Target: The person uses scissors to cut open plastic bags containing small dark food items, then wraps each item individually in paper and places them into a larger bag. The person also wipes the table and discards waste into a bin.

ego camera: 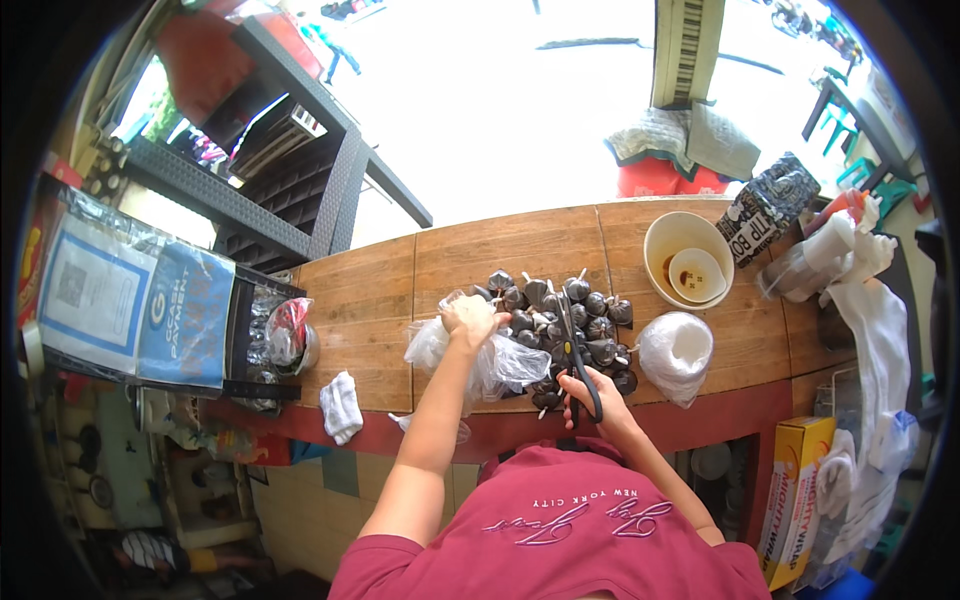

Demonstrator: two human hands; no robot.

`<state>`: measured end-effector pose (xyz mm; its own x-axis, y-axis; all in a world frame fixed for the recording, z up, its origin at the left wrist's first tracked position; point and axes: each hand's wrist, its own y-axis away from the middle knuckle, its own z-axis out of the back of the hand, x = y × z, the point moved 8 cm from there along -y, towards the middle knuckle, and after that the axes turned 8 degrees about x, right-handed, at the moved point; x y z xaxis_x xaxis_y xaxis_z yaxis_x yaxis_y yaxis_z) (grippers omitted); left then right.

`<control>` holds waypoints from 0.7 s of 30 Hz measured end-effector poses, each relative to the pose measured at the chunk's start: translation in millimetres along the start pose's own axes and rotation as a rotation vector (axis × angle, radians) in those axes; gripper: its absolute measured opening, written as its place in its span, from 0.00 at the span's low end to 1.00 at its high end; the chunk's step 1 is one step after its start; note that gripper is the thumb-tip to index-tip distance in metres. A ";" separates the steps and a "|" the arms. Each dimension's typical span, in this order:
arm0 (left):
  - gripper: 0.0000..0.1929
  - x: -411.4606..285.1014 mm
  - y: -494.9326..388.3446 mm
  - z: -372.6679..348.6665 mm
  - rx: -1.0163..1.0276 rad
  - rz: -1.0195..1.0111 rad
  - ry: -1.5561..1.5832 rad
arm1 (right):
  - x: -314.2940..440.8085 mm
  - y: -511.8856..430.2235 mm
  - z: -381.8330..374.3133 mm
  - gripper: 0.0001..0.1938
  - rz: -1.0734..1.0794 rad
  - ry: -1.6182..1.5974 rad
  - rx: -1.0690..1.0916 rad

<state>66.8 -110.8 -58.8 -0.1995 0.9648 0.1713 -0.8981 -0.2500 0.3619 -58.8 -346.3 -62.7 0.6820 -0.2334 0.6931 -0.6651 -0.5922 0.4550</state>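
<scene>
My left hand [474, 321] grips a crumpled heap of clear plastic bags [517, 364] on the wooden counter [360, 300]. In my right hand [616, 411] is a pair of scissors [576, 356] with black handles, the blades pointing away from me. The blades lie over a cluster of small knotted plastic bags [600, 328] with dark contents. Several of these bags have pale tied ends. Part of the cluster is hidden beneath the clear plastic and the scissors. Just right of the cluster sits a roll of white plastic [679, 360].
A cream tub [652, 255] holds a smaller bowl [697, 277] with brown liquid. Behind it stands a patterned tip box [769, 206]. A folded white cloth [341, 409] lies at the front edge. Left is a rack with printed signs [184, 315]; lower right, a yellow wrap box [799, 487].
</scene>
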 end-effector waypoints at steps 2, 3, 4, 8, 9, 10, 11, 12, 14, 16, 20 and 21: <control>0.31 -1.0 1.9 -2.8 -0.009 0.022 0.101 | -2.1 0.1 1.1 0.19 -0.006 0.001 -0.006; 0.32 -0.9 1.5 -2.5 -0.036 0.037 0.150 | -2.5 0.6 1.6 0.18 -0.004 0.000 -0.007; 0.19 1.7 0.5 -6.1 -0.027 0.108 0.196 | -1.0 0.2 1.4 0.18 0.014 0.000 -0.002; 0.13 -3.9 -3.7 -11.1 -0.085 0.129 0.215 | 2.3 0.9 1.3 0.17 0.018 0.013 -0.010; 0.13 -3.2 -4.5 -12.9 -0.083 0.144 0.227 | 3.5 0.3 0.9 0.17 0.016 0.015 -0.015; 0.12 -2.7 -5.2 -15.9 -0.058 0.146 0.241 | 3.0 0.2 1.3 0.17 -0.006 0.002 -0.022; 0.14 -0.6 -4.8 -14.8 -0.083 0.149 0.286 | 4.7 -0.2 0.9 0.17 0.001 0.000 -0.019; 0.16 1.5 -4.1 -14.8 -0.086 0.140 0.335 | 5.7 0.1 1.1 0.17 0.004 -0.003 -0.017; 0.18 7.4 -1.1 -12.9 -0.100 0.128 0.410 | 7.2 0.7 2.3 0.17 0.014 -0.008 -0.018; 0.17 12.6 1.0 -10.0 -0.111 0.097 0.498 | 8.0 1.9 4.4 0.18 0.030 -0.030 -0.017; 0.16 18.4 0.5 -10.0 -0.082 0.014 0.676 | 6.4 2.9 8.9 0.19 0.039 -0.050 -0.020; 0.15 20.0 0.4 -9.0 -0.104 -0.002 0.716 | 5.6 2.8 9.8 0.19 0.033 -0.054 -0.021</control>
<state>59.0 -90.9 -63.5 -0.3740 0.7906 -0.4848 -0.9241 -0.2735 0.2669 -53.9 -356.8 -63.0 0.6745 -0.2946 0.6769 -0.6936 -0.5670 0.4443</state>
